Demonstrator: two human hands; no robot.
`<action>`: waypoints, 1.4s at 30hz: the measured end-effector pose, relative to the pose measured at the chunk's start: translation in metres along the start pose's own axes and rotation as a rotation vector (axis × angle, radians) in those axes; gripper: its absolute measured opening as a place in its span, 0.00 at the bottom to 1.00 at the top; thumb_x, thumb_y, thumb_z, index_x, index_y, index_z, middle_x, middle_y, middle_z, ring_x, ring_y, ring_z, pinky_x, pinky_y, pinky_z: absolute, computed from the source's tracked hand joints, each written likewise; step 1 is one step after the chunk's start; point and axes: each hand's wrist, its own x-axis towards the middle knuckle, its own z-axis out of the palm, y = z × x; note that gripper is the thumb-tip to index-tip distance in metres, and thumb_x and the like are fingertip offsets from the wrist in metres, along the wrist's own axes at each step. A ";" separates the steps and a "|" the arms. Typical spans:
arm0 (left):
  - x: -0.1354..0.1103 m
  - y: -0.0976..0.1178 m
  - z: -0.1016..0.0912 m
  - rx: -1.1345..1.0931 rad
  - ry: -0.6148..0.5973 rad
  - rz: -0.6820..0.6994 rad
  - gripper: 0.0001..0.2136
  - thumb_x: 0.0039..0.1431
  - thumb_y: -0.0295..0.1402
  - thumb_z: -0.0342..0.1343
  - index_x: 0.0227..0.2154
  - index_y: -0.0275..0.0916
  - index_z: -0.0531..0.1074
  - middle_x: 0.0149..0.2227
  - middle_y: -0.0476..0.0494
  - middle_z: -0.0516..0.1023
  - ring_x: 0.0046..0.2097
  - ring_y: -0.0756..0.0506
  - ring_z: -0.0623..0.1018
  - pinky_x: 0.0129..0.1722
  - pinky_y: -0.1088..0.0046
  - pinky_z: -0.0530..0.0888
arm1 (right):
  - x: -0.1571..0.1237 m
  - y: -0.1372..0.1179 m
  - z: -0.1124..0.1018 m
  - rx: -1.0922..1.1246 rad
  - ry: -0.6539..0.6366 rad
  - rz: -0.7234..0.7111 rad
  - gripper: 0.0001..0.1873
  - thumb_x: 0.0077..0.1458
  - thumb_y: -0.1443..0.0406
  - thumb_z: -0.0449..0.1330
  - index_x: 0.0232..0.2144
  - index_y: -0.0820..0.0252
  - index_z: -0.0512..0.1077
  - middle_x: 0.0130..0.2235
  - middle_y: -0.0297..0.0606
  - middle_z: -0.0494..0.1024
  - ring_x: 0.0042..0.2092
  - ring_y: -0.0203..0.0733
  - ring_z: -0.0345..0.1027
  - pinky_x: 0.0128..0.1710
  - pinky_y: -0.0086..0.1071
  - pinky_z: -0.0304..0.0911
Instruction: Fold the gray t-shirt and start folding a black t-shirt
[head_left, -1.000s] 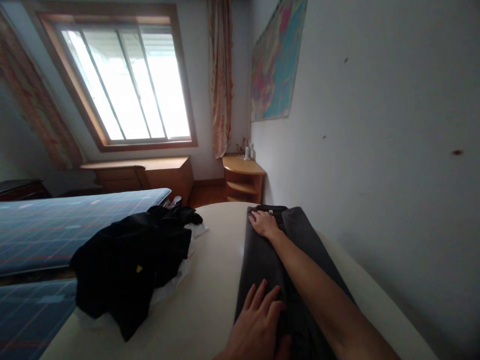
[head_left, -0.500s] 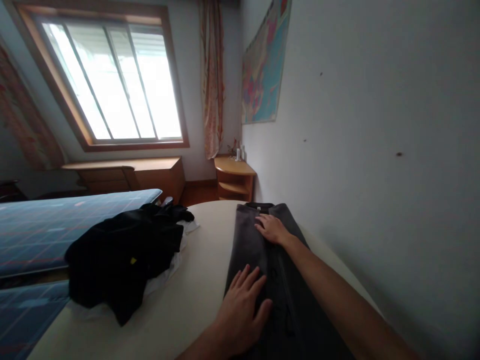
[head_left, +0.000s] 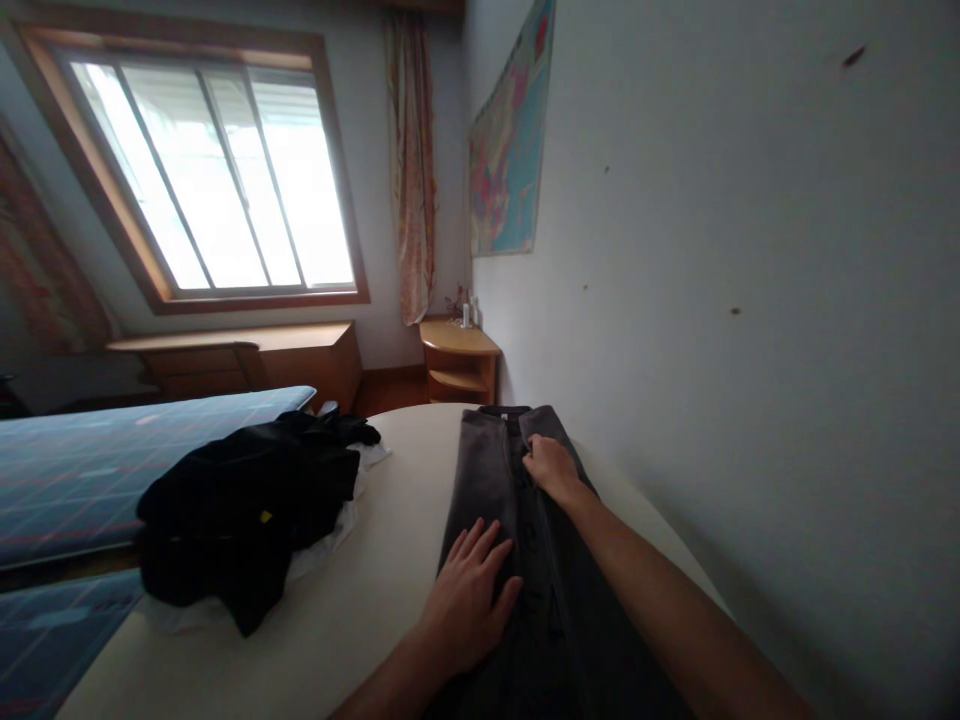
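Observation:
A long dark grey garment (head_left: 480,470) lies on the cream round table (head_left: 409,490), its sides brought in toward the middle. A small pale label shows at its far end, and dark lettering runs down the strip between the two sides. My left hand (head_left: 472,600) rests flat on the left side, fingers spread. Farther up, my right hand (head_left: 553,467) has its fingers curled on the inner edge of the right side, gripping the cloth. Its fingertips are partly hidden.
A crumpled black garment (head_left: 247,500) lies on something white at the table's left. Beyond that are blue plaid mattresses (head_left: 150,450). A wall (head_left: 675,400) runs close along the right. A wooden corner shelf (head_left: 457,340) and a desk (head_left: 315,350) stand at the back.
My right hand has gone from lying spread on the cloth to curled fingers gripping its edge. The middle strip with lettering shows more. My left hand stays flat. The view has shifted slightly.

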 end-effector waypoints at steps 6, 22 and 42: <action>-0.001 0.003 -0.003 0.005 -0.017 -0.006 0.25 0.67 0.44 0.46 0.63 0.39 0.66 0.69 0.42 0.58 0.71 0.37 0.53 0.69 0.51 0.54 | -0.011 -0.013 -0.003 -0.013 -0.041 -0.022 0.20 0.61 0.61 0.56 0.54 0.61 0.71 0.52 0.50 0.77 0.52 0.51 0.73 0.49 0.36 0.65; -0.003 0.003 -0.001 0.006 -0.067 0.012 0.30 0.66 0.50 0.47 0.66 0.42 0.61 0.71 0.42 0.52 0.72 0.35 0.49 0.70 0.50 0.50 | -0.063 -0.011 -0.011 0.029 -0.131 -0.103 0.24 0.59 0.65 0.57 0.57 0.62 0.67 0.46 0.52 0.80 0.48 0.53 0.76 0.45 0.38 0.66; 0.139 -0.100 -0.011 -0.098 0.161 -0.325 0.20 0.67 0.28 0.47 0.59 0.39 0.71 0.58 0.40 0.75 0.59 0.45 0.73 0.59 0.71 0.68 | -0.021 0.091 0.012 0.255 0.029 -0.046 0.24 0.62 0.69 0.48 0.55 0.63 0.74 0.56 0.45 0.76 0.57 0.46 0.70 0.59 0.35 0.60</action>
